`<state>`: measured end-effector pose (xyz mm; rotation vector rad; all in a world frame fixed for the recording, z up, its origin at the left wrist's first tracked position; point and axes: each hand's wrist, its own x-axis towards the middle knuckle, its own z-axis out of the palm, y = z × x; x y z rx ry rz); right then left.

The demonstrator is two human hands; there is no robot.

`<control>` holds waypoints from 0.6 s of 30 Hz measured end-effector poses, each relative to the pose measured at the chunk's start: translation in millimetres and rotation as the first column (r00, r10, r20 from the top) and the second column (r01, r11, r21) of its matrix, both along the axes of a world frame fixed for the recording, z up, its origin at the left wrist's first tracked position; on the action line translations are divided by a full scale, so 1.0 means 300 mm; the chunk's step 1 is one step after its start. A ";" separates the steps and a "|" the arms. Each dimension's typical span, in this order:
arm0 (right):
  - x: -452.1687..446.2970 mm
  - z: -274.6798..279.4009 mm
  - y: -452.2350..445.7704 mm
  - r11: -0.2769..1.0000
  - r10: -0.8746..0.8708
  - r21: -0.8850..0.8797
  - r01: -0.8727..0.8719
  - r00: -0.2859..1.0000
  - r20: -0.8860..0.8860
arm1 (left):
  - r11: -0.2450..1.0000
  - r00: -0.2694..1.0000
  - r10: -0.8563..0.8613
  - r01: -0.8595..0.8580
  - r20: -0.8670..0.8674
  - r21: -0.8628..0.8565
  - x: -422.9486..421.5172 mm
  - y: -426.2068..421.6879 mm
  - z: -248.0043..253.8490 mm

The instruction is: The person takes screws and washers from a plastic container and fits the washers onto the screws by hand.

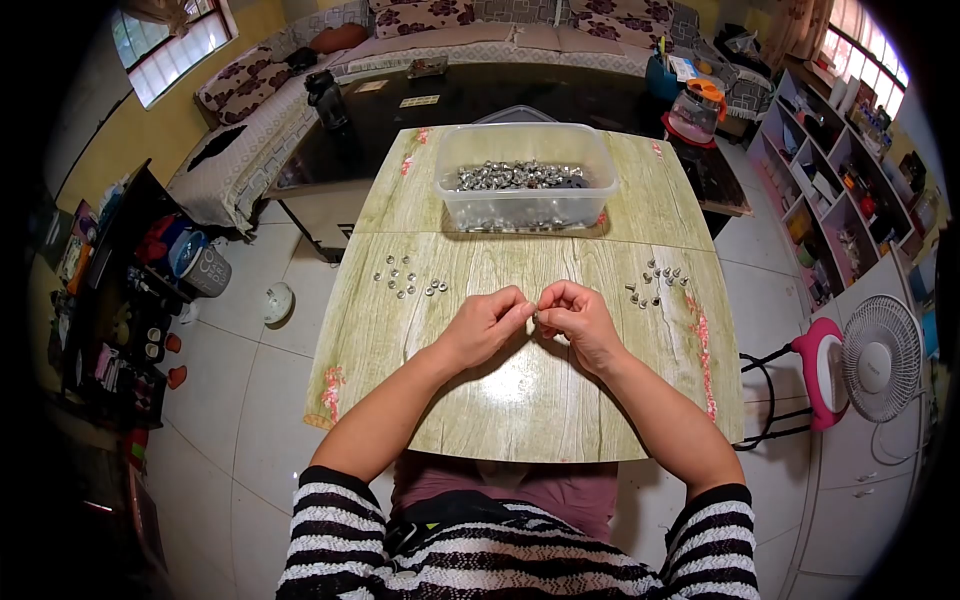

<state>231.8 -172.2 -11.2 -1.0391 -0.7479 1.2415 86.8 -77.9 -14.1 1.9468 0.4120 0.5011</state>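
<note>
My left hand [488, 326] and my right hand [580, 326] meet over the middle of the table, fingertips pinched together. Something tiny and metallic seems to show between them, mostly hidden by the fingers, and its kind cannot be made out. To the left of my left hand lies a loose group of small round silver metal pieces [405, 275]. Beyond my right hand is another group of small metal pieces [657, 283], some with stems like screws. A clear plastic bin [525, 212] stands past both hands, holding a heap of shiny metal parts [520, 176].
The wood-patterned table [480, 420] has a dark glossy table [400, 130] behind it. A pink stool [822, 375] and a white fan [882, 358] stand at the right, near shelves [840, 180]. On the left is a black rack [110, 300].
</note>
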 end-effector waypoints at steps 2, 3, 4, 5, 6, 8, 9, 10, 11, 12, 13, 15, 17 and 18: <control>-0.001 0.002 0.000 1.000 -0.003 -0.002 0.003 1.000 0.001 | 0.998 0.998 0.056 -0.055 -0.037 0.019 0.002 0.001 -0.002; -0.002 0.007 -0.001 1.000 -0.004 -0.007 0.004 1.000 0.000 | 0.998 0.998 0.055 -0.055 -0.037 0.019 0.002 0.002 -0.004; -0.003 0.009 -0.001 1.000 -0.004 -0.012 0.004 1.000 -0.001 | 0.997 0.997 0.077 -0.077 -0.010 -0.001 0.002 0.003 -0.007; -0.002 0.008 -0.001 1.000 -0.004 -0.012 0.004 1.000 -0.001 | 0.995 0.995 0.100 -0.099 0.017 -0.022 0.002 0.004 -0.008; -0.001 0.007 -0.001 1.000 -0.009 -0.013 0.009 1.000 0.001 | 0.995 0.995 0.101 -0.101 0.016 -0.021 0.002 0.006 -0.004; -0.001 0.003 0.001 1.000 -0.011 -0.012 0.011 1.000 0.003 | 0.975 0.981 0.158 -0.137 0.110 -0.175 0.001 0.014 0.010; 0.000 0.000 0.002 1.000 -0.019 -0.011 0.019 1.000 0.003 | 0.975 0.981 0.162 -0.142 0.110 -0.172 -0.002 0.019 0.014; -0.001 -0.002 0.004 1.000 -0.025 -0.009 0.025 1.000 0.004 | 0.974 0.976 0.190 -0.173 0.108 -0.148 -0.007 0.027 0.016; -0.001 -0.002 0.005 1.000 -0.018 -0.004 0.018 1.000 0.002 | 0.971 0.970 0.218 -0.205 0.109 -0.122 -0.011 0.036 0.019; 0.001 -0.003 0.005 1.000 -0.020 0.002 0.020 1.000 0.019 | 0.964 0.962 0.249 -0.236 0.108 -0.121 -0.015 0.047 0.017; 0.001 -0.004 0.005 1.000 -0.022 0.006 0.021 0.999 0.037 | 0.963 0.961 0.255 -0.242 0.109 -0.117 -0.020 0.056 0.024; 0.000 -0.005 0.006 1.000 -0.018 0.006 0.018 0.999 0.039 | 0.950 0.946 0.309 -0.302 0.095 -0.080 -0.035 0.074 0.043; 0.001 -0.005 0.006 1.000 -0.018 0.003 0.018 0.999 0.042 | 0.939 0.941 0.336 -0.330 0.045 -0.095 -0.060 0.082 0.089; 0.001 -0.004 0.006 1.000 -0.018 -0.002 0.018 0.999 0.047 | 0.927 0.927 0.374 -0.374 -0.003 -0.006 -0.075 0.090 0.106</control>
